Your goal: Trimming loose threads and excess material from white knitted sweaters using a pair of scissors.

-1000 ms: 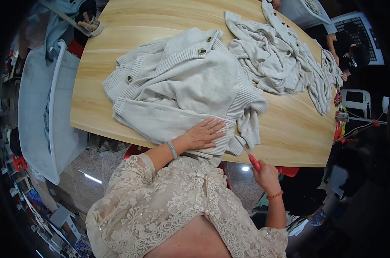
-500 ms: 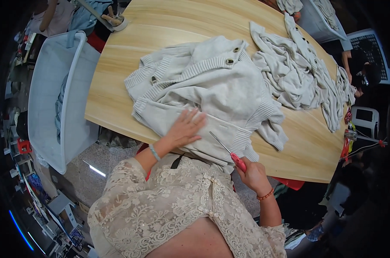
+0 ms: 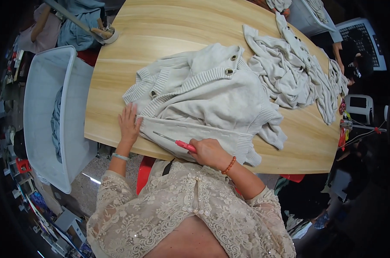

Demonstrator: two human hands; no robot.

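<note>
Pale wood table [image 3: 160, 26] carries a cream buttoned cardigan [image 3: 212, 96], centre to six o'clock. Left hand [image 3: 129, 124], open, fingers spread, has moved to the cardigan's half-past-eight edge; right hand [image 3: 210, 152], shifted toward nine, grips a red-handled tool [image 3: 184, 145] pointing toward ten.

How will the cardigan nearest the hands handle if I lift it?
The cardigan will probably flop and sag, given its loose folds. Its ribbed band looks knitted, so that edge may stretch when pulled.
</note>
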